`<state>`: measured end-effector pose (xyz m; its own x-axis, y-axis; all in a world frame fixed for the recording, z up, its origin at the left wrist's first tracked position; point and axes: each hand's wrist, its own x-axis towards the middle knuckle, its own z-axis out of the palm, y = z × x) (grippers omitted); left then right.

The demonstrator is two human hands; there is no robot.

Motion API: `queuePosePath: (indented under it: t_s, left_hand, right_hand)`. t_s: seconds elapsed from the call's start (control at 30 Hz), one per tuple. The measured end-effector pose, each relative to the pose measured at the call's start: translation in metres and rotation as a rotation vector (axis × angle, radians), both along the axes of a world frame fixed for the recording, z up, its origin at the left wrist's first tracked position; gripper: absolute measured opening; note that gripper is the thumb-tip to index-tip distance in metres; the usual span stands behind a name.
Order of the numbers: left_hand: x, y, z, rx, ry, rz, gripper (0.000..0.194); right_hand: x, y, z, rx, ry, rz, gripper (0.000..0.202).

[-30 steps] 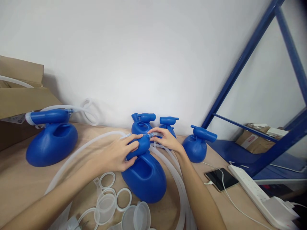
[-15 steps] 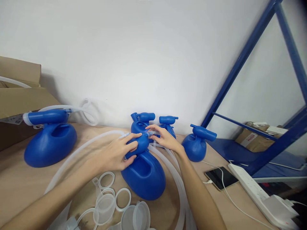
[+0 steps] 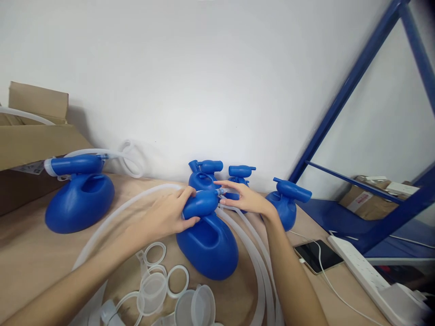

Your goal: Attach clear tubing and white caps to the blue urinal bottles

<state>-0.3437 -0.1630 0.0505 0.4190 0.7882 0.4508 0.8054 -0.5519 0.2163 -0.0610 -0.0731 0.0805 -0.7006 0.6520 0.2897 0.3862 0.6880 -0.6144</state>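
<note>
In front of me a blue plastic urinal bottle (image 3: 217,253) lies on its rounded body, its neck pointing left. My left hand (image 3: 170,210) is wrapped round the open end of that neck, thumb below and fingers over the top. My right hand (image 3: 249,199) pinches the clear tube connector (image 3: 222,192) at the bottle's small spout; its fingertips partly hide the joint. Pale translucent tubing (image 3: 251,246) loops on the table round the bottle. Just in front lie several white rings (image 3: 177,281) and translucent caps (image 3: 204,305).
Another urinal bottle (image 3: 79,203) with cap and tube stands left, beside an open cardboard box (image 3: 37,142). Several more bottles, one of them a blue bottle (image 3: 287,203), stand near the wall. A phone (image 3: 319,256), power strip (image 3: 360,267) and blue metal frame (image 3: 346,95) are right.
My left fingers have drawn back from the top of the neck near the spout to its open end. My right hand stays at the connector. The whole view has shifted slightly.
</note>
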Motion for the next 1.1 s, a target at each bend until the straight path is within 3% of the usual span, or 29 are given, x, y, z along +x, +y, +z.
queuePosePath:
  t_s: [0.1, 0.3, 0.47, 0.6, 0.77, 0.93, 1.0, 1.1]
  left_hand:
    - [0.002, -0.002, -0.002, -0.052, -0.014, 0.048, 0.066]
    - [-0.001, 0.008, -0.006, -0.068, -0.229, -0.033, 0.068]
    - [-0.021, 0.004, 0.027, 0.001, -0.387, 0.112, 0.077]
    - [-0.044, 0.003, 0.05, 0.072, -0.41, 0.332, 0.086]
    - [-0.075, 0.024, 0.044, 0.133, -0.393, 0.489, 0.08]
    - [-0.106, 0.046, 0.029, 0.017, -0.473, 0.602, 0.081]
    - [-0.115, 0.051, 0.022, -0.011, -0.49, 0.628, 0.082]
    - [-0.123, 0.057, 0.011, -0.03, -0.458, 0.645, 0.083]
  right_hand:
    - [0.018, -0.003, 0.007, -0.01, -0.07, -0.084, 0.073]
    - [0.053, -0.015, 0.021, 0.071, -0.147, -0.279, 0.08]
    - [0.075, -0.029, 0.032, 0.183, -0.092, -0.382, 0.078]
    - [0.082, -0.03, 0.034, 0.188, -0.042, -0.396, 0.076]
    - [0.081, -0.011, 0.014, -0.102, 0.033, -0.4, 0.089]
    - [0.067, 0.015, -0.017, -0.549, 0.027, -0.186, 0.096]
    - [0.056, 0.024, -0.029, -0.62, -0.034, -0.108, 0.093]
    - [0.036, 0.038, -0.046, -0.583, -0.151, -0.08, 0.074]
